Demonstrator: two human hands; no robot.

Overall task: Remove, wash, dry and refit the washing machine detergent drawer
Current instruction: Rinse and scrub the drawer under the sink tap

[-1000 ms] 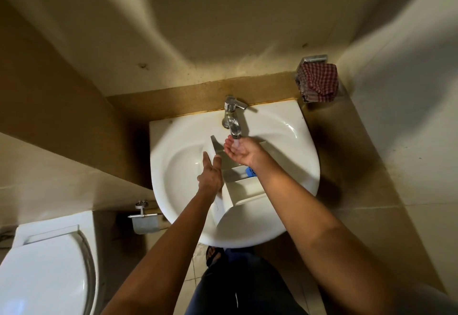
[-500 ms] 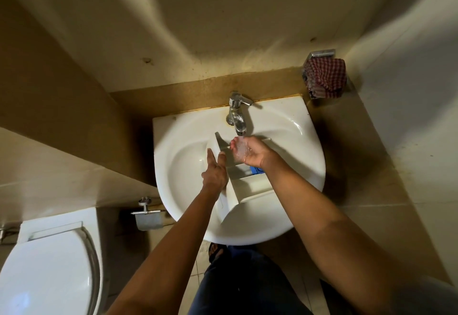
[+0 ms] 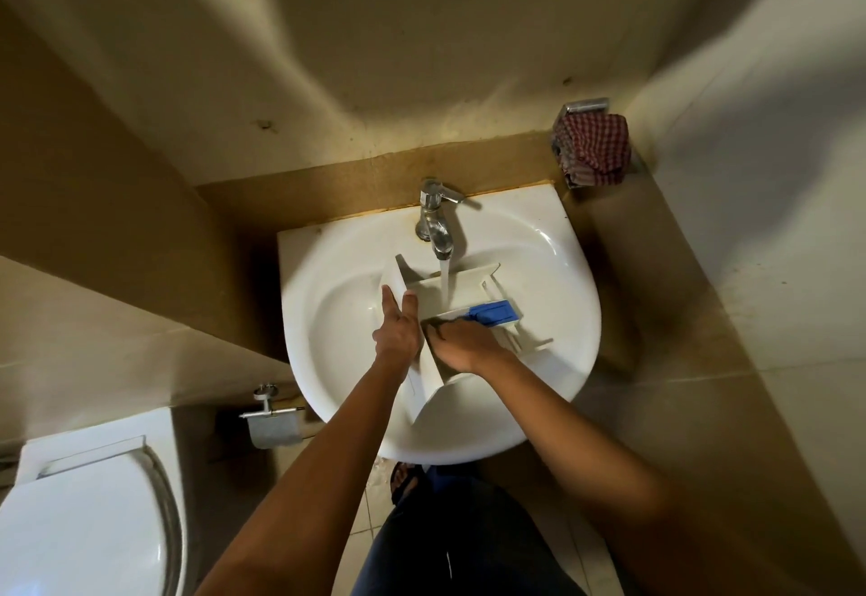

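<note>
**Detergent drawer held in the sink under a running tap**

The left hand (image 3: 397, 328) is laid flat against the outer left wall of the detergent drawer (image 3: 468, 288). Its fingers are straight and together, and nothing is gripped. The right hand (image 3: 464, 348) is set knuckles-up inside the drawer's middle compartment, with its fingers bent down toward the compartment floor. Whether anything is pinched beneath them cannot be told.

The white drawer is lodged at a tilt in the bowl of the sink (image 3: 309, 276). Its open far end is turned toward the back edge and its curved front panel toward the near edge. A blue insert (image 3: 494, 313) is seated on the drawer's right side, just beyond the right hand. Water (image 3: 444, 283) is run from the chrome tap (image 3: 433, 225), which is mounted at the middle of the sink's back edge. The stream is caught in the drawer's far compartment.

The sink is glossy white and is fixed to a tiled wall. A brown band of tile runs along its back edge, with paler tile above, and the seam between sink and wall is stained yellowish. Beyond the far right corner, a red checked cloth (image 3: 593, 150) is hung on a chrome holder (image 3: 586, 105). Below the sink's left edge, a toilet roll (image 3: 274, 432) is carried on a wall bracket, and a white toilet (image 3: 70, 525) is seen lower left. Pale floor tiles (image 3: 363, 548) are visible under the near edge, beside a sandalled foot (image 3: 405, 478).
</note>
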